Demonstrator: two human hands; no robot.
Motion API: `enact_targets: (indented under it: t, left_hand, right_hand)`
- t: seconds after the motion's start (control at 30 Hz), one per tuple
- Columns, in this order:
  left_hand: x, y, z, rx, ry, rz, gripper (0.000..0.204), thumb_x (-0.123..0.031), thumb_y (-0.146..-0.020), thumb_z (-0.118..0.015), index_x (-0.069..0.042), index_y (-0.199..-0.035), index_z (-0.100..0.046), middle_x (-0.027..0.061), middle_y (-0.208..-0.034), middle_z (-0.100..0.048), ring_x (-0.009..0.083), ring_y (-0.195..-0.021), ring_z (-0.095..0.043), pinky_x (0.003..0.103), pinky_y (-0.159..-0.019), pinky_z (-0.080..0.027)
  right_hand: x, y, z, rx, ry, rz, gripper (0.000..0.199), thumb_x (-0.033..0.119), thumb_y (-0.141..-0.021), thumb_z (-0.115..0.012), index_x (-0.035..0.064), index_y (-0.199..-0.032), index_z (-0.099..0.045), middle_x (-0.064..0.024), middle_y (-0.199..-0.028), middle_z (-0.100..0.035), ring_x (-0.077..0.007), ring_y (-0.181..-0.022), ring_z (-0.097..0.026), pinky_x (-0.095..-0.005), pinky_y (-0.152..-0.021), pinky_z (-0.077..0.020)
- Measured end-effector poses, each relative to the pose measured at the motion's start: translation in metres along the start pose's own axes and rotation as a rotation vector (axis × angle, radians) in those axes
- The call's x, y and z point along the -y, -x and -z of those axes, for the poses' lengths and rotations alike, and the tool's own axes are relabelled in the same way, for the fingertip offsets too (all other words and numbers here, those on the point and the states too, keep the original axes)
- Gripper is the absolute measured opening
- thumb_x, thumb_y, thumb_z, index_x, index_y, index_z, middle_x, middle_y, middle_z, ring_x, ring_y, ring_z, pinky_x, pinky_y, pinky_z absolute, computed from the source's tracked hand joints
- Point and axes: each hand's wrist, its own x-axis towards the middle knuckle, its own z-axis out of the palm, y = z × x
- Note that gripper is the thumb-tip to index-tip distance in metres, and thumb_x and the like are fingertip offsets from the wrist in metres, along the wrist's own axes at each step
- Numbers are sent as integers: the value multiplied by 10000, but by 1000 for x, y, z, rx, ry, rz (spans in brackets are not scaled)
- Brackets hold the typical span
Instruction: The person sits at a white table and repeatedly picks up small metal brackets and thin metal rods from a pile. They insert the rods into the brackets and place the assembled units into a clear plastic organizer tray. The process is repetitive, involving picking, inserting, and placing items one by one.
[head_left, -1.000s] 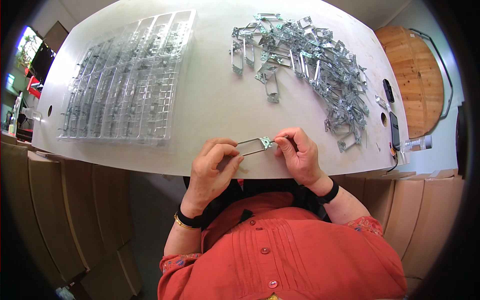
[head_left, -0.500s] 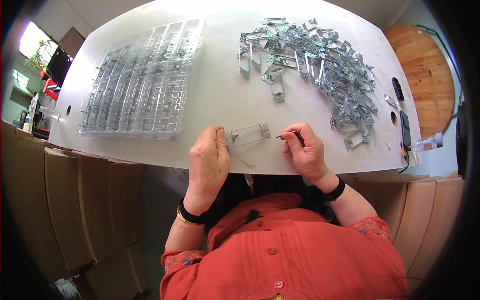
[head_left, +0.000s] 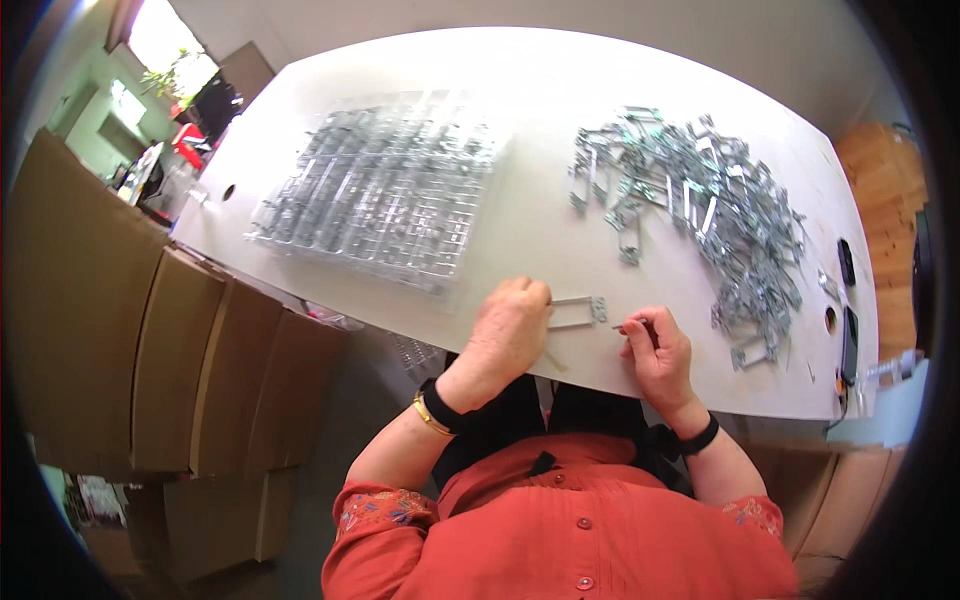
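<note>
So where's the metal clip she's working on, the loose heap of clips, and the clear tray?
metal clip [head_left: 578, 312], head view, middle of its frame.
heap of clips [head_left: 700, 205], head view, centre of the pile.
clear tray [head_left: 385, 190], head view, middle of its grid.

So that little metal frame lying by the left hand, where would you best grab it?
Probably by its long side bars, pinched from above. The metal frame lies flat on the white table; the left hand covers its left end, and the bracket end toward the right hand looks fiddlier.
</note>
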Motion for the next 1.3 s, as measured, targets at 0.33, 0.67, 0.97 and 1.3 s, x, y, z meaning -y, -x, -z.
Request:
enact_targets:
  t: [0.33, 0.67, 0.97, 1.3]
  left_hand:
    - [-14, -1, 69, -105, 213, 45, 56, -33, -972, -731, 23, -971, -724, 158, -854, -733, 260, -783, -723, 392, -723, -567]
    - [41, -31, 219, -496, -22, 339, 125, -100, -970, -784, 23, -949, -783, 64, -789, -770, 94, -735, -688, 300, -667, -557]
    - [147, -51, 293, -725, -116, 481, 182, -156, -917, -802, 26, -922, -795, 106, -794, -788, 150, -657, -722, 302, -594, -582]
    - [190, -129, 260, -511, -190, 606, 133, -115, -851, -773, 17, -847, -783, 101, -715, -766, 147, -541, -689, 311, -532, -583]
  right_hand:
    - [-10, 1, 0, 18, -51, 18, 148, 172, -1134, -678, 36, -1091, -639, -51, -863, -712, -117, -676, -669, -275, -638, -536]
    - [-8, -1, 0, 49, -50, 18, 160, 188, -1146, -663, 42, -1094, -624, -32, -877, -707, -87, -684, -648, -253, -642, -521]
    - [-9, -1, 0, 43, -92, 2, 181, 198, -1138, -672, 36, -1068, -631, -59, -850, -714, -128, -659, -673, -291, -626, -541]
    - [-8, -1, 1, 43, -68, -56, 185, 192, -1133, -678, 29, -1058, -633, -51, -832, -712, -117, -655, -673, -272, -625, -526]
